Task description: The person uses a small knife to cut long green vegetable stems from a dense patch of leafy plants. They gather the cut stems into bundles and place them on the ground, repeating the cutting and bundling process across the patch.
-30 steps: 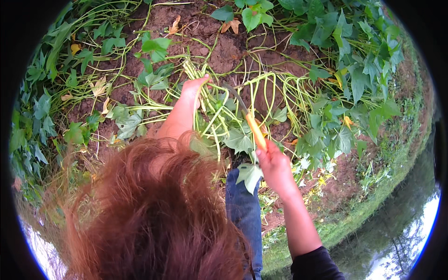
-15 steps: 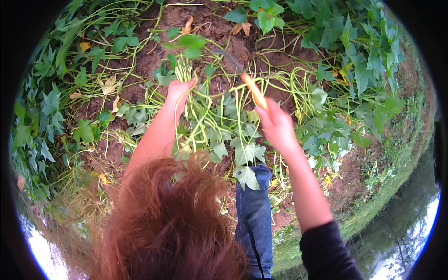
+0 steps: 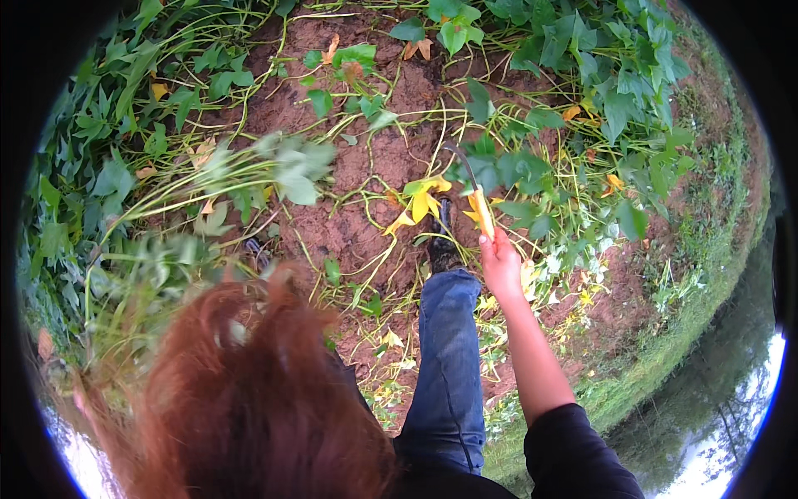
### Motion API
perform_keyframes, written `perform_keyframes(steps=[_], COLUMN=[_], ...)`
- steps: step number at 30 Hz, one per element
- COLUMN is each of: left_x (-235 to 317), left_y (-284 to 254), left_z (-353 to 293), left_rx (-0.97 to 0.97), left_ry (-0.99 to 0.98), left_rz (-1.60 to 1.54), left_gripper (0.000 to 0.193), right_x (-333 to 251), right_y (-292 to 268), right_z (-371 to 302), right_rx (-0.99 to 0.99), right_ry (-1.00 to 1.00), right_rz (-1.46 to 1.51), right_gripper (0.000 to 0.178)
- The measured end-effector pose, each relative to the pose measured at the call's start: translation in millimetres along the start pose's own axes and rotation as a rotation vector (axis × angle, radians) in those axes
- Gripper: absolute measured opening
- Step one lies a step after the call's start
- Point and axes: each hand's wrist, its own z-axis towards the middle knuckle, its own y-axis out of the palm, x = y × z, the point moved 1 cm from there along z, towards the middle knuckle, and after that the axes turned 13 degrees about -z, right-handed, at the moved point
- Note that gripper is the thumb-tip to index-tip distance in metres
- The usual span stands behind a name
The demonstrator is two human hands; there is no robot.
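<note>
Swung from middle to left since earlier frame: leafy vines (image 3: 295, 176), blurred. Gripping orange-handled sickle (image 3: 481, 216) in right hand (image 3: 503, 264), with fingers curled round handle. Holding curved blade (image 3: 467, 169) upward, just right of yellow leaves (image 3: 422, 203), beyond denim-covered knee (image 3: 450, 291). Cannot tell left fingers: out of sight.

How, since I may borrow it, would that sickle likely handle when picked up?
The sickle probably feels light, since its blade looks slim. That dark, metal-looking blade should likely be stiff, and its curve might snag the green leaves beside it if pushed.
</note>
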Motion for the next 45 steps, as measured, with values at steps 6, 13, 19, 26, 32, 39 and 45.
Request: perform_keyframes(steps=[6, 13, 19, 26, 32, 39, 45], left_x=[65.0, 117.3, 184.0, 172.0, 194.5, 264.3, 285.7], left_y=[-142.9, 120.1, 368.7, 546.6, 621.9, 667.4, 781.5], left_z=[66.9, -28.3, -236.7, -380.4, -429.8, -478.7, -565.9], left_rx=[0.427, -0.271, -0.760, -1.180, -1.258, -1.354, -1.428], left_ry=[0.203, 0.460, 0.326, 0.217, 0.007, 0.200, 0.606], left_rz=[0.488, 0.225, -0.027, -0.049, -0.277, -0.225, -0.035], left_gripper=[0.046, 0.037, 0.026, 0.015, 0.021, 0.017, 0.033], right_x=[17.0, 62.3, 183.2, 102.8, 61.4, 132.6, 223.4], right_y=[17.5, -29.3, -97.8, -93.7, -80.7, -102.8, -116.7], right_z=[25.8, 100.9, 110.9, 96.4, 162.1, 174.8, 177.3], right_rx=[0.048, 0.102, 0.123, 0.355, 0.343, 0.373, 0.271], right_ry=[-0.004, 0.064, 0.380, 0.018, 0.045, 0.260, 0.344], right_rz=[-0.145, -0.453, 0.102, 0.195, -0.197, 0.160, -0.068], right_gripper=[0.030, 0.037, 0.030, 0.030, 0.040, 0.035, 0.036])
